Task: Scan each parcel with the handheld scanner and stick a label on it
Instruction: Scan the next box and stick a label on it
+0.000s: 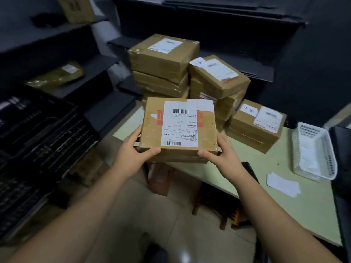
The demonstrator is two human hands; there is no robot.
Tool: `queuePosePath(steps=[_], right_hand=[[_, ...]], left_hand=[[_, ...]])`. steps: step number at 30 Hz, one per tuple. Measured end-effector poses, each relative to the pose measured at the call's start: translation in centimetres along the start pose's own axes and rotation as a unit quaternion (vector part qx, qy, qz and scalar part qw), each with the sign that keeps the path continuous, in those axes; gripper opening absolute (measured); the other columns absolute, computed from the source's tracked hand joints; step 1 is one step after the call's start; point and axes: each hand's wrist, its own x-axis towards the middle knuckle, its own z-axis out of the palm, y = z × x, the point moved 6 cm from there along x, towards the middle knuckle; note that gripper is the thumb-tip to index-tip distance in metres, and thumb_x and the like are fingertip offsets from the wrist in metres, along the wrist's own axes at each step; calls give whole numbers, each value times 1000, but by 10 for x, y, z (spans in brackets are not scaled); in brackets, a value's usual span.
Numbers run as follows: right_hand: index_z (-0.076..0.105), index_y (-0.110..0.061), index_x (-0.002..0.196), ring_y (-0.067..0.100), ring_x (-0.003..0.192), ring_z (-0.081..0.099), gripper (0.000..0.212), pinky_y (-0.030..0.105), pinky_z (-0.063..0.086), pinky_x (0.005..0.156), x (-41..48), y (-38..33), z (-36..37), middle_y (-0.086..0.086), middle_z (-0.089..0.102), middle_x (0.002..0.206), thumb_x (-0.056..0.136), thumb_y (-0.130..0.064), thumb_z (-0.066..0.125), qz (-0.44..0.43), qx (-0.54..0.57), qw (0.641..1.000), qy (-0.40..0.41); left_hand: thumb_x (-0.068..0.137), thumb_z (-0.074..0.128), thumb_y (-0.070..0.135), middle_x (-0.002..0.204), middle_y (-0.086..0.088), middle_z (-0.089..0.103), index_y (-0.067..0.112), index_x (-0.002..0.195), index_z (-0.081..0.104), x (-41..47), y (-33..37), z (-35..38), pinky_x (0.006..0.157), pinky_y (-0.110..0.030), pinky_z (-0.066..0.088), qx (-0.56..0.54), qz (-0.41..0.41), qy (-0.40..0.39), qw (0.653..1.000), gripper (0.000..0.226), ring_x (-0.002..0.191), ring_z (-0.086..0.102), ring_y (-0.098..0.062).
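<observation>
Parcel (207, 133) is a brown box, held between my two grips over the near corner of the counter (284, 202). My left grip (131, 149) holds its left side, thumb on the front edge. My right grip (222, 154) holds its right side the same way. Both are closed around the box. I cannot tell if the box rests on the counter or hangs just above it. A white label (180, 126) with bar codes covers much of the top, facing up at me.

Just behind my grips stand stacks of more brown boxes (163, 59), each top one with a white label. To the right of my right grip the counter is pale green, with white paper slips (283, 184) and, farther right, a white basket (332, 160) with paper in it. A dark thing (248, 169) lies just beside my right wrist; I cannot tell what it is. Left of my left grip are black crates (38, 130) and dark shelves (47, 52). Below my arms is a pale tiled floor (180, 224).
</observation>
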Motion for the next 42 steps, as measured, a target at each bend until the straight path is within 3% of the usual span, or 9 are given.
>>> queuePosePath(steps=[2, 9, 14, 20, 23, 26, 32, 37, 42], right_hand=[[44, -45, 138, -28, 111, 34, 69, 0, 35, 84, 6, -24, 30, -18, 42, 133, 80, -33, 79, -27, -8, 999, -33], [43, -43, 142, -1, 125, 40, 73, -3, 34, 82, 31, -103, 162, -14, 45, 137, 79, -34, 80, -94, -11, 984, -153], [42, -61, 121, -28, 108, 37, 67, -7, 29, 82, 43, -160, 288, -26, 45, 124, 79, -27, 82, -141, -6, 962, -235], [44, -65, 121, -2, 124, 45, 67, 25, 40, 102, 40, -208, 427, -25, 44, 131, 76, -35, 84, -163, 15, 931, -325], [43, -61, 123, -9, 120, 42, 67, 11, 38, 89, 33, -228, 479, -26, 43, 129, 77, -35, 83, -175, 20, 917, -358], [44, -48, 134, -13, 116, 41, 71, 6, 38, 85, 30, -242, 525, -24, 43, 128, 78, -28, 82, -169, 26, 905, -389], [40, -44, 142, -21, 117, 38, 75, 6, 36, 89, 39, -258, 605, -28, 39, 131, 80, -34, 79, -167, 27, 878, -447], [37, -38, 149, -24, 112, 40, 73, -3, 37, 80, 61, -261, 665, -26, 40, 132, 85, -38, 72, -153, 22, 856, -494], [35, -42, 150, 9, 133, 40, 95, 35, 42, 108, 86, -250, 724, -15, 38, 144, 68, -70, 75, -136, -6, 831, -540]], left_hand=[[73, 86, 31, 137, 15, 50, 39, 147, 38, -20, -6, -41, 97, -17, 41, -4, -14, 50, 999, 88, 116, 50, 1], [73, 87, 22, 144, 13, 45, 23, 149, 40, -74, -38, -179, 78, 12, 26, -10, -47, 189, 981, 90, 117, 45, 8], [77, 84, 24, 137, 20, 38, 27, 150, 38, -115, -82, -284, 73, 11, 27, 7, -87, 280, 956, 87, 119, 36, 6], [79, 81, 33, 143, 21, 33, 32, 152, 31, -161, -136, -390, 78, 4, 32, 31, -123, 357, 925, 88, 120, 32, 5], [79, 81, 34, 146, 20, 33, 32, 152, 32, -181, -153, -426, 96, -9, 30, 44, -133, 385, 912, 88, 124, 33, 3], [79, 81, 28, 139, 21, 35, 28, 150, 36, -198, -172, -455, 81, 6, 29, 49, -150, 415, 896, 84, 117, 36, 5], [77, 82, 31, 136, 18, 38, 26, 151, 34, -205, -218, -500, 87, -5, 36, 49, -184, 456, 869, 88, 121, 44, -5], [74, 84, 34, 144, 11, 37, 29, 151, 33, -196, -254, -529, 107, -41, 44, 27, -224, 470, 853, 92, 128, 44, -12], [72, 87, 29, 141, 6, 43, 26, 145, 39, -177, -286, -548, 102, -28, 40, 21, -270, 470, 840, 87, 124, 45, -8]])
